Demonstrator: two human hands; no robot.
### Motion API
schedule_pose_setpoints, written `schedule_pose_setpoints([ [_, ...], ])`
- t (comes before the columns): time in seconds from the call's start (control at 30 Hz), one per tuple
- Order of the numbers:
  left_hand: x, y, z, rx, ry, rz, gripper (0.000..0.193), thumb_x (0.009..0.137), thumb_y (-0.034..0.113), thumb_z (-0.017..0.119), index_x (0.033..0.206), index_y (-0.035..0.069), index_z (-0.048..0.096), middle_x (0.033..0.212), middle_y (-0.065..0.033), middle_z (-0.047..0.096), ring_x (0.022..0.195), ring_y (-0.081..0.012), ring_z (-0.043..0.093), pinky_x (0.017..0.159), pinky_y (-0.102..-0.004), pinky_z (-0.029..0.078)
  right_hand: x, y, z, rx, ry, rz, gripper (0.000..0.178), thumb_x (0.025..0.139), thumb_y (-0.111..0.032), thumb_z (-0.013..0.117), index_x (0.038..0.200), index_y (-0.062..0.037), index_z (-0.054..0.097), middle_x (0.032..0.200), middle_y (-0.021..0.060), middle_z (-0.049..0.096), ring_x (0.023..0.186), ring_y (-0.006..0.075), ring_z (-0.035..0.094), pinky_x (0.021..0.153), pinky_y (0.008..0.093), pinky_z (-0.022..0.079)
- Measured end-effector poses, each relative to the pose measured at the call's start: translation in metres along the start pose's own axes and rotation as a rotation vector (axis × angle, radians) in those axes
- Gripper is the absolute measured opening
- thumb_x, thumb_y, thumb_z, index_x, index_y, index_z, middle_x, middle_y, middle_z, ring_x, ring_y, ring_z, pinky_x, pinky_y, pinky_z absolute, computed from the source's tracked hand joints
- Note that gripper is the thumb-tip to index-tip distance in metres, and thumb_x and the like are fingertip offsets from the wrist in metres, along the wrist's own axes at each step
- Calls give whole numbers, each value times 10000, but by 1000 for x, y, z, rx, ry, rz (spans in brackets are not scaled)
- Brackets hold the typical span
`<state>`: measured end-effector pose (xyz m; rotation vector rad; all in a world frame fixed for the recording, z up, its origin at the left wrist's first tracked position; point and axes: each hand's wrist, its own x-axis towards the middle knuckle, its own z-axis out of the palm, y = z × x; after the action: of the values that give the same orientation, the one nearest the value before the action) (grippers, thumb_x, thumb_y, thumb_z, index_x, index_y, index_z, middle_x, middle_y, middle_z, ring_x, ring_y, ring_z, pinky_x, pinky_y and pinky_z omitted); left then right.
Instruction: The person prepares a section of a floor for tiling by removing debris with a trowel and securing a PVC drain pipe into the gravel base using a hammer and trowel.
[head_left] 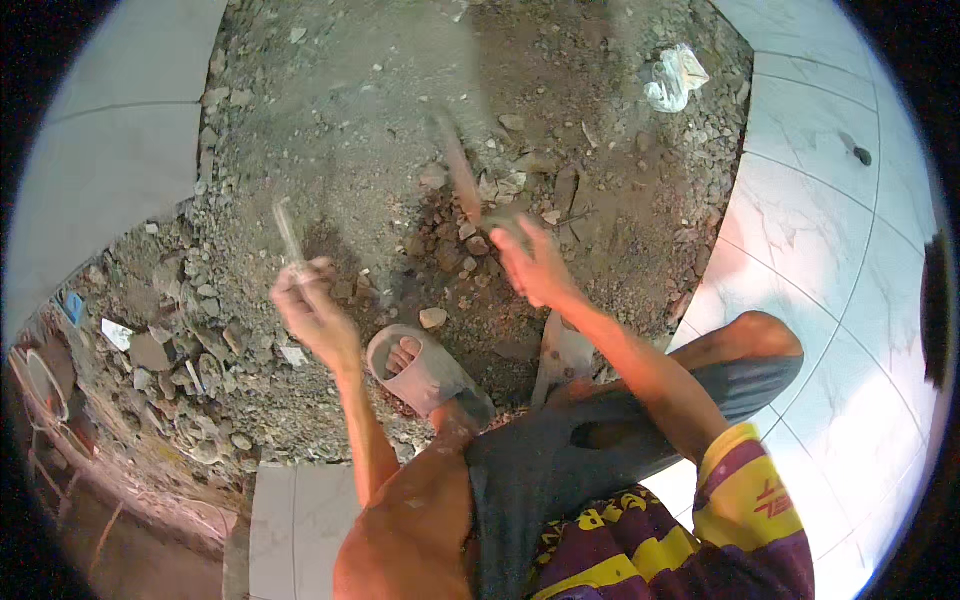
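Note:
My left hand (315, 305) is closed round the lower end of a slim, pale rod (287, 228), which points up and away over the gravelly soil. Its exact kind is unclear. My right hand (535, 265) grips a long, narrow tool (460, 170), smeared by motion, with a reddish-brown part stretching far and left. Whether this is a blade or a hammer head I cannot tell. Below that tool lies a small heap of reddish-brown stones and broken lumps (450, 235). The two hands are apart, one on each side of the heap.
My sandalled foot (410, 360) stands just behind the heap, the other sandal (563, 360) right of it. White tiles (800, 210) border the dug ground at right, others (120, 150) at left. A crumpled white plastic bag (677, 78) lies far right; rubble (190, 350) lines the left edge.

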<state>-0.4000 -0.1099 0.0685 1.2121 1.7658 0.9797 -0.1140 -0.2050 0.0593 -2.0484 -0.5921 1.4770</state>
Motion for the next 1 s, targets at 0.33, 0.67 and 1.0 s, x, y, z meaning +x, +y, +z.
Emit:
schedule_pose_setpoints([
  [0.33,5,3,45,-235,23,66,307,1125,189,517,1374,20,576,1171,-93,738,909,-137,629,809,-304,511,0,-18,-10,-204,-11,-215,414,1066,-461,652,1103,-53,596,653,-6,519,470,96,472,407,283,363],
  [0.67,21,26,79,-92,-309,19,235,1108,190,611,1273,44,695,1112,-84,778,977,-173,684,910,-327,528,-4,-33,-30,170,177,33,433,1072,-429,650,1283,-54,606,643,-20,505,457,94,444,405,285,337],
  [1.0,-49,-11,94,382,-455,528,495,936,255,810,1370,90,640,1375,-114,652,1240,-365,571,1044,-494,447,21,-2,-65,382,267,140,423,1053,-457,645,1172,-54,592,694,-2,508,495,109,478,443,333,407],
])
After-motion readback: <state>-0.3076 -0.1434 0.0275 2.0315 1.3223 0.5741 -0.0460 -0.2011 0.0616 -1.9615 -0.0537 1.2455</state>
